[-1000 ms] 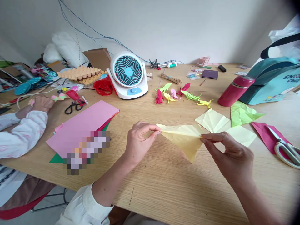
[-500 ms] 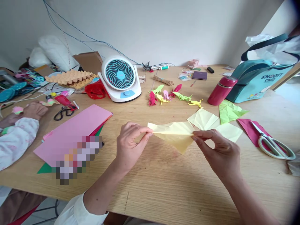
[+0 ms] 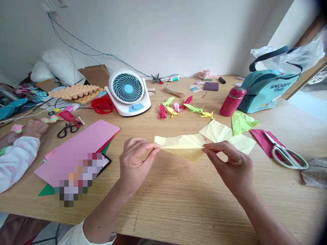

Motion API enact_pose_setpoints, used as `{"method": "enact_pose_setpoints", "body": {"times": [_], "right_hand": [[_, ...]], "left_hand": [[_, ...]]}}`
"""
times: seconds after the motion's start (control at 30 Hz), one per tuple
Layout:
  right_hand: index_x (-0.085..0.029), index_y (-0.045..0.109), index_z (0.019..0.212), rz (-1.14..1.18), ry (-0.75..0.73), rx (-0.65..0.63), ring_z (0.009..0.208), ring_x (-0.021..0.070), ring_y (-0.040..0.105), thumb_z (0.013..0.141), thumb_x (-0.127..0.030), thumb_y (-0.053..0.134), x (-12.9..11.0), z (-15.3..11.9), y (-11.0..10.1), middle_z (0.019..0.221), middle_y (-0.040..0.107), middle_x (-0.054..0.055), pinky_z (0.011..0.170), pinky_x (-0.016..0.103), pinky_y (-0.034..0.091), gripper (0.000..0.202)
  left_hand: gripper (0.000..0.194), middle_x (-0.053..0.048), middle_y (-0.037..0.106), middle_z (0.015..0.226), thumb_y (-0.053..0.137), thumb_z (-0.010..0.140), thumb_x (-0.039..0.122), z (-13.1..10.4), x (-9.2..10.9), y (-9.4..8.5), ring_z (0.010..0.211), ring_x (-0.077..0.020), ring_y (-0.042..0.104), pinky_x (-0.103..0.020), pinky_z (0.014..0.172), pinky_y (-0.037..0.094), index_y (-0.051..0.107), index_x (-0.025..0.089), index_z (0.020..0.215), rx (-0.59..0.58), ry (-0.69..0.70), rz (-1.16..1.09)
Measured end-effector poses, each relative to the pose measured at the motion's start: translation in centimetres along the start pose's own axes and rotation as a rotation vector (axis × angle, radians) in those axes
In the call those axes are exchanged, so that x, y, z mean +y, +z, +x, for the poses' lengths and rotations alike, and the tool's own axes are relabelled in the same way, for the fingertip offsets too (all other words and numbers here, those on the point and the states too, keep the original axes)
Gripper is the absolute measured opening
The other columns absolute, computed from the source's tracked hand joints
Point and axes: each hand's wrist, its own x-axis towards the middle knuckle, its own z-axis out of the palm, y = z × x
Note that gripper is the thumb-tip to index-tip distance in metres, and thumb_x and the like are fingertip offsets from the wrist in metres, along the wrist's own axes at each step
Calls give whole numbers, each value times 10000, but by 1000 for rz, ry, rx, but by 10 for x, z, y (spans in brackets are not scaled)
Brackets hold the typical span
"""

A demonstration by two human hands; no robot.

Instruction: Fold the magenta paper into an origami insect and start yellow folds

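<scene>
A creased pale yellow paper is stretched between my two hands above the wooden table. My left hand pinches its left corner between thumb and fingers. At the paper's right end, my right hand pinches it the same way. A horizontal fold runs between the pinches, and the lower part hangs down, tilted away. Behind my right hand lie another pale yellow sheet and a lime green folded paper. White-handled scissors rest on a magenta paper to the right.
Small folded paper figures lie beyond the paper. Behind stand a white fan, a pink bottle and a teal bag. Pink sheets and a phone are at left, near another person's hand.
The view has shifted slightly, so most things appear further left. The paper's hanging lower part looks shorter and more tilted. Both hands keep their pinches.
</scene>
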Motion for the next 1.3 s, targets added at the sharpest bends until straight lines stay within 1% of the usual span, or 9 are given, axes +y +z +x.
{"method": "enact_pose_setpoints", "body": {"times": [0.37, 0.6, 0.73, 0.87, 0.97, 1.07, 1.17, 1.23, 1.3], "right_hand": [[-257, 709, 910, 29, -49, 35, 743, 140, 618, 872, -167, 681, -4, -1, -1, 811, 697, -21, 679, 286, 469, 101], [-239, 675, 883, 10, -167, 53, 783, 150, 612, 868, -130, 679, -5, 1, -4, 820, 698, -13, 713, 300, 475, 110], [-228, 675, 867, 11, -199, 65, 843, 166, 611, 858, -127, 686, -8, 3, -6, 900, 646, 28, 740, 319, 482, 102], [-231, 659, 855, 56, -178, 9, 997, 199, 629, 867, -150, 673, -12, 1, -7, 1083, 660, 57, 847, 353, 482, 84], [-243, 631, 892, 197, -63, -103, 947, 188, 657, 896, -182, 646, -15, -7, -6, 1013, 711, 28, 832, 339, 486, 63], [-241, 624, 910, 319, 121, -167, 855, 179, 654, 912, -247, 639, -20, -18, -2, 898, 708, 20, 761, 311, 489, 15], [-233, 604, 885, 453, 273, -205, 784, 164, 615, 909, -303, 650, -30, -32, 4, 828, 661, 15, 694, 283, 480, 87], [-231, 585, 880, 543, 363, -223, 743, 149, 588, 913, -322, 646, -39, -44, 10, 801, 625, 4, 672, 270, 475, 114], [-233, 559, 878, 578, 427, -208, 724, 145, 567, 921, -329, 631, -46, -60, 16, 779, 591, -6, 657, 266, 467, 128]], "left_hand": [[207, 19, 713, 787, 699, 813, 36, -2, 11, -11, 816, -160, 592, -335, 801, 488, 693, 216, 916, 13, 70, 48], [193, 19, 714, 790, 694, 820, 47, 0, 15, -15, 825, -161, 587, -333, 809, 481, 693, 218, 910, 7, 62, 56], [144, 11, 695, 825, 666, 851, 82, 4, 16, -20, 836, -152, 602, -315, 823, 482, 696, 218, 889, -33, 0, 3], [90, -30, 665, 1025, 648, 866, 136, 12, 15, -29, 976, -161, 625, -302, 901, 480, 695, 210, 844, -101, -128, -114], [54, -49, 692, 1105, 630, 886, 193, 23, 16, -40, 1082, -193, 636, -339, 985, 456, 632, 197, 832, -236, -245, -319], [93, -63, 721, 1076, 590, 917, 255, 38, 21, -50, 1059, -206, 662, -325, 903, 489, 560, 195, 852, -367, -401, -524], [124, -23, 700, 856, 576, 913, 282, 52, 24, -53, 849, -167, 670, -261, 734, 485, 521, 195, 845, -437, -474, -589], [122, 22, 611, 715, 588, 894, 286, 56, 20, -48, 679, -119, 591, -217, 611, 420, 529, 190, 847, -465, -480, -551], [123, 44, 547, 659, 591, 873, 283, 56, 12, -37, 588, -92, 498, -199, 537, 348, 528, 185, 831, -534, -497, -516]]}}
